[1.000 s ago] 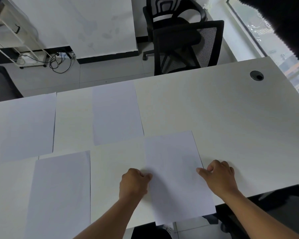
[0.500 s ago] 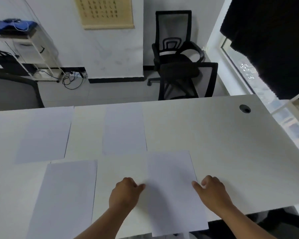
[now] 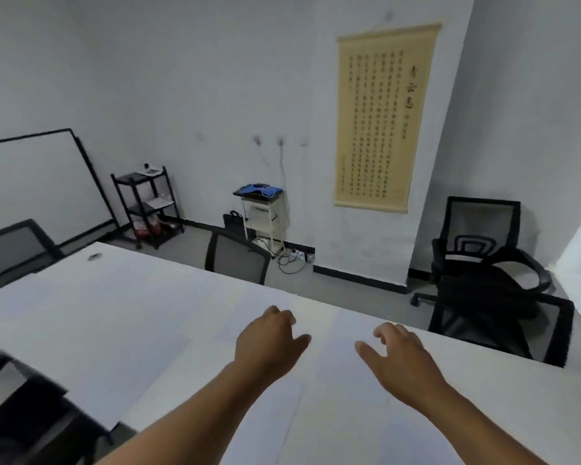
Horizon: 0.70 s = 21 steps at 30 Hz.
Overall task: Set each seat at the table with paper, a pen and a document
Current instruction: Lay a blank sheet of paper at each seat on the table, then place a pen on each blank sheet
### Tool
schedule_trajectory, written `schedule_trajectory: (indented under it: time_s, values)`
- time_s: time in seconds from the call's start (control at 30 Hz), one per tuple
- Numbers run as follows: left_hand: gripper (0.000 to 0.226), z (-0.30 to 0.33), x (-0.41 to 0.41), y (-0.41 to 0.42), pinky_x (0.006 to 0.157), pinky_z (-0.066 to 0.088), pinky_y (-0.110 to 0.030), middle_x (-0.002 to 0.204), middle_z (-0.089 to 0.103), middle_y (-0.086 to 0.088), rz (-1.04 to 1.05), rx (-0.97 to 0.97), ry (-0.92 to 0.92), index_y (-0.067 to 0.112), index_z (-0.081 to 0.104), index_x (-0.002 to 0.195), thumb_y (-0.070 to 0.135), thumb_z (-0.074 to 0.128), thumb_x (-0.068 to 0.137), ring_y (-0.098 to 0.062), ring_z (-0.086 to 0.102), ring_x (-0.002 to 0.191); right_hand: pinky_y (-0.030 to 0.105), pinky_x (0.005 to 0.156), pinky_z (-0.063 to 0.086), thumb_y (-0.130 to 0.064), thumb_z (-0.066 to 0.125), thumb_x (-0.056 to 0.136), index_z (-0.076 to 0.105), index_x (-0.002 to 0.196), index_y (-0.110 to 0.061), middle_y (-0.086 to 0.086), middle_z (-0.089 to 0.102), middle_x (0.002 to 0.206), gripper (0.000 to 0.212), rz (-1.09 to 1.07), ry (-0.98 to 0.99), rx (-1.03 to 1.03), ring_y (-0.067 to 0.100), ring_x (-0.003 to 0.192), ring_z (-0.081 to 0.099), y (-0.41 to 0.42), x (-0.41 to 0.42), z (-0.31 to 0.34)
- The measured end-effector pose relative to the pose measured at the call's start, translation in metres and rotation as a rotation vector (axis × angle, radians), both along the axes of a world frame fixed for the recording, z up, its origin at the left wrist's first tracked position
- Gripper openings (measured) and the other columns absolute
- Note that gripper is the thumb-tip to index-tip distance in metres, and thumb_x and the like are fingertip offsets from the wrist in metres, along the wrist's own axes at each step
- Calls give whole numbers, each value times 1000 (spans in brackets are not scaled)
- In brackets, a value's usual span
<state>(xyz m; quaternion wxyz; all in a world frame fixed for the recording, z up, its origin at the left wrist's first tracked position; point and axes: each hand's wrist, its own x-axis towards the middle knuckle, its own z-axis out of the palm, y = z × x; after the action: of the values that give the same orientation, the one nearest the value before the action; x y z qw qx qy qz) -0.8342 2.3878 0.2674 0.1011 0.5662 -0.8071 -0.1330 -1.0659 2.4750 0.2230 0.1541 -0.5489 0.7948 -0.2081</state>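
White paper sheets lie flat on the white table; they are faint and blurred, one sheet lying between my hands. My left hand hovers above the table with fingers loosely curled, holding nothing. My right hand is a little to the right of it, fingers relaxed and spread, also empty. No pen or printed document shows in view.
A grey mesh chair stands at the table's far side, black office chairs at the right, another chair back at the left. A black shelf cart, a white stand and floor cables line the wall.
The view has swung up and to the left, toward the far wall. Both hands have lifted off the sheet they were touching and now hang above the table.
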Motion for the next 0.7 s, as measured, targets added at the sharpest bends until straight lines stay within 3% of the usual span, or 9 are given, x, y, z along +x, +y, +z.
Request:
schedule_trajectory:
  time_s: [0.17, 0.33, 0.5, 0.7]
  values:
    - [59, 71, 91, 8, 98, 56, -35, 151, 61, 6, 176, -134, 49, 28, 60, 151, 61, 62, 102, -20, 67, 126, 36, 109, 44, -69, 47, 100, 50, 150, -24, -4, 52, 152, 67, 241, 78, -74, 19, 139, 47, -39, 85, 81]
    - [66, 117, 198, 37, 104, 56, -40, 156, 56, 3, 310, -197, -17, 26, 52, 157, 61, 60, 102, -23, 64, 131, 42, 118, 39, -79, 41, 96, 41, 160, -28, -4, 44, 164, 82, 453, 143, -96, 20, 150, 39, -59, 195, 140]
    - [63, 149, 313, 68, 105, 53, -43, 152, 56, 3, 454, -245, -52, 26, 50, 155, 60, 55, 102, -24, 61, 132, 41, 118, 38, -77, 39, 100, 40, 158, -30, -6, 46, 160, 75, 663, 195, -143, 18, 147, 40, -57, 320, 187]
    - [63, 181, 468, 113, 105, 53, -41, 149, 56, 4, 608, -266, -82, 27, 50, 154, 61, 52, 101, -23, 60, 133, 42, 120, 37, -83, 37, 94, 38, 161, -32, -11, 44, 162, 85, 830, 191, -202, 16, 149, 39, -52, 489, 219]
